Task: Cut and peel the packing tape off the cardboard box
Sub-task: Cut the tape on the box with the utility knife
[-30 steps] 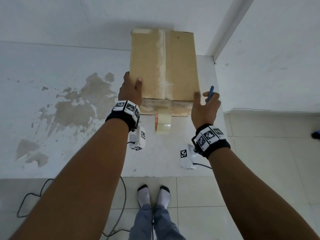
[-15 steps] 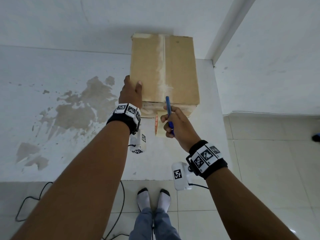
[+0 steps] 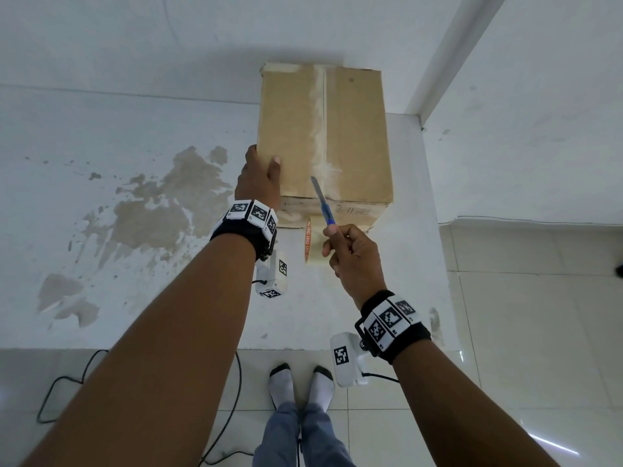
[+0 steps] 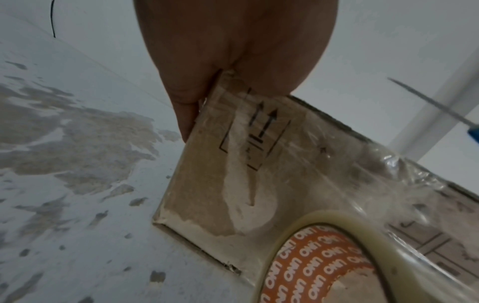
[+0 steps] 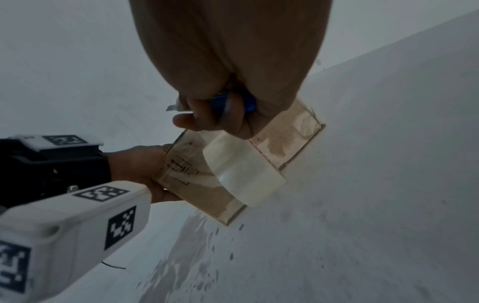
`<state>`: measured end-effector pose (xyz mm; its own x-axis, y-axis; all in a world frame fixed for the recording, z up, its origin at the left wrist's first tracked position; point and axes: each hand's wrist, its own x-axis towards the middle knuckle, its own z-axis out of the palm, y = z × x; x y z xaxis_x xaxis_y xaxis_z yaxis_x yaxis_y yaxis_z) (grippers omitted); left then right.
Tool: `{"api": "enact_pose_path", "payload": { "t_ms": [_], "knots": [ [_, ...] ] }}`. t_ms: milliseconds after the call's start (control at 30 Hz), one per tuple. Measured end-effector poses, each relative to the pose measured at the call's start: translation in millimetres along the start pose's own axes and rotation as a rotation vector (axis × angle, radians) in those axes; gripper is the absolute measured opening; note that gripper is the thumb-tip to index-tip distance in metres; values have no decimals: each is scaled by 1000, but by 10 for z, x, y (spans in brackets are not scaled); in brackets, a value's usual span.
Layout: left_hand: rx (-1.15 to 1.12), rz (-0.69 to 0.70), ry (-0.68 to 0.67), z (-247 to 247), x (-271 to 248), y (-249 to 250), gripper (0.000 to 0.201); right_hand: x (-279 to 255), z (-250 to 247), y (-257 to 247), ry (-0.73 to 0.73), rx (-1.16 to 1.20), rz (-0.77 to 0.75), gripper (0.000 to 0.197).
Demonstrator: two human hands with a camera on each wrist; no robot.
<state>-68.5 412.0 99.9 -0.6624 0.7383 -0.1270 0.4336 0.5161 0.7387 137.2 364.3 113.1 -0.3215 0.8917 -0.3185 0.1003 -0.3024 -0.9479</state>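
Two hands work at one cardboard box (image 3: 354, 136) standing on a white surface (image 3: 168, 315) with brownish stains (image 3: 158, 210) well out to the left of the left hand. The left hand (image 3: 258, 183) grips the box's near-left corner, thumb laid on the top face and fingers down the left side; in the left wrist view the palm wraps that same corner, just above a printed arrow mark (image 4: 261, 127) under glossy clear film. Right of this hand, a pale strip of packing tape (image 3: 318, 119) runs along the box's middle seam from the far edge toward the near edge. A roll of tape (image 3: 312, 242) stands on edge against the box's near face, between the two hands. The right hand (image 3: 354, 257) is curled tight around a blue utility knife (image 3: 325, 205), whose blade points up and away over the near edge of the box, beside the seam tape; whether the tip touches cannot be told.
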Motion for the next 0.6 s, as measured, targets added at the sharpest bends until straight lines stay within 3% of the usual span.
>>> {"api": "enact_pose_path", "payload": {
  "t_ms": [167, 267, 333, 400, 433, 500, 600],
  "knots": [
    [-11, -3, -19, -34, -26, 32, 57, 54, -54, -25, 3, -57, -20, 26],
    [-139, -64, -52, -123, -43, 55, 62, 82, -170, -78, -9, -155, -108, 23],
    [-169, -40, 106, -157, -193, 52, 59, 118, -291, -121, -2, -265, -178, 19],
    [-153, 83, 365, -124, -498, 20, 38, 150, -433, -178, -3, -419, -250, 24],
    [-172, 142, 420, -82, -667, 2, 27, 169, -499, -217, -8, -492, -279, 25],
    [-217, 152, 337, 49, -940, -52, 23, 197, -608, -305, -22, -632, -312, 26],
    [-199, -117, -48, 299, -1124, -87, 40, 222, -704, -444, -42, -801, -331, 27]
  ]
}}
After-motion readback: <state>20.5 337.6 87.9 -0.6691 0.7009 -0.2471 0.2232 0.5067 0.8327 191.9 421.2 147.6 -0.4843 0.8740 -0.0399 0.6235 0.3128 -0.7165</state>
